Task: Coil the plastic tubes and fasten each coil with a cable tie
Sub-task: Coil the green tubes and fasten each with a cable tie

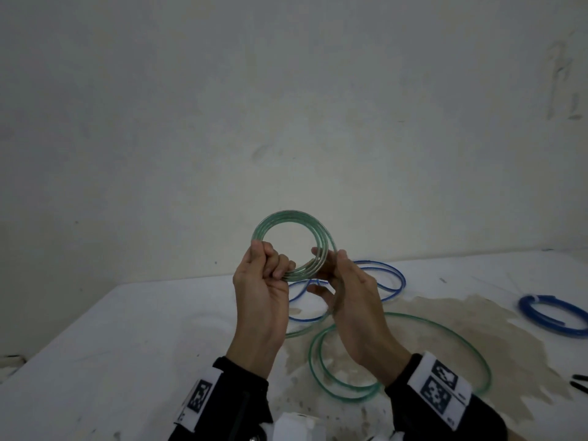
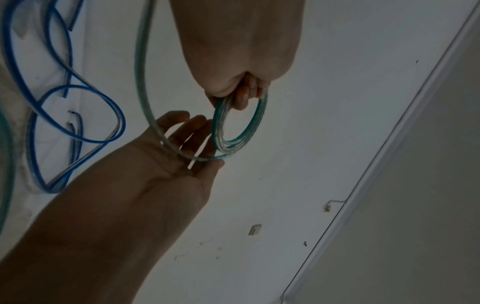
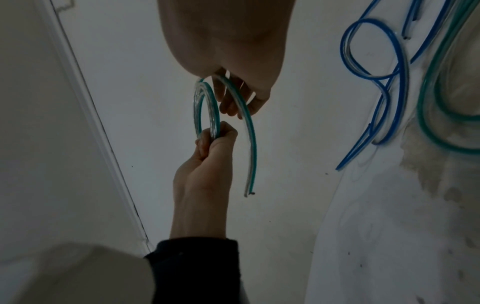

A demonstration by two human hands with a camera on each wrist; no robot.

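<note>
Standing upright in the air above the table (image 1: 127, 338), the green tube coil (image 1: 291, 240) shows several turns lying side by side. The left hand (image 1: 261, 288) has its grip closed on the coil's lower left arc, fingers (image 1: 280, 264) curled round the turns. The right hand (image 1: 346, 297) has a loose, open grip; its fingers (image 2: 192, 127) are nearly straight, supporting the coil's lower right arc, with one strand running across them. The rest of the green tube (image 1: 445, 338) lies in loose loops on the table below, on a brownish stain (image 1: 515, 338). A loose blue tube (image 1: 391, 275) lies just beyond, partly hidden by the hands. A coiled blue tube (image 1: 553, 316) sits well apart on the right; a pale band crosses it, hard to make out. Dark objects (image 1: 580, 385) at the right edge are cut off. No containers visible.
</note>
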